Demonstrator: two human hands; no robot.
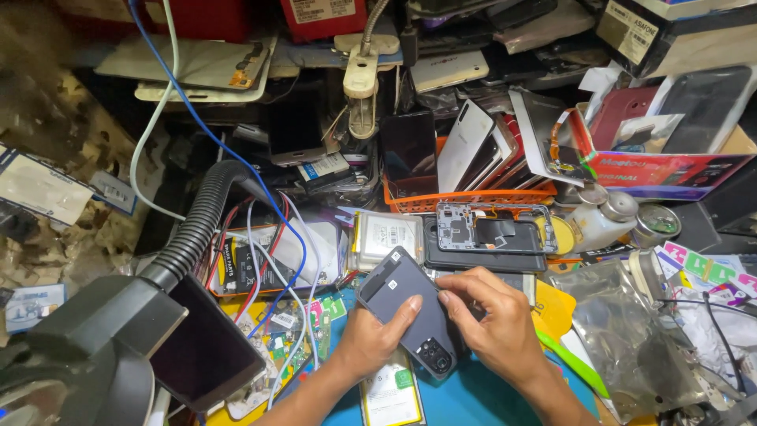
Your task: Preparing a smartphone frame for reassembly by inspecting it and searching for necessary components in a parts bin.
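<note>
A dark grey phone (402, 293) lies back side up, tilted, with its camera cluster toward me, over a blue mat (473, 398). My left hand (377, 338) grips its near left edge, thumb pressed on the back cover. My right hand (489, 322) holds the right edge, fingertips curled over the cover. Both hands hold the same phone.
An opened phone frame (493, 230) and a battery pack (386, 237) lie just beyond. An orange basket (473, 197) holds several upright phones. A black hose and hood (102, 331) fills the left. Wires, circuit boards, a silver bag (623, 331) and a bottle (603, 221) crowd the bench.
</note>
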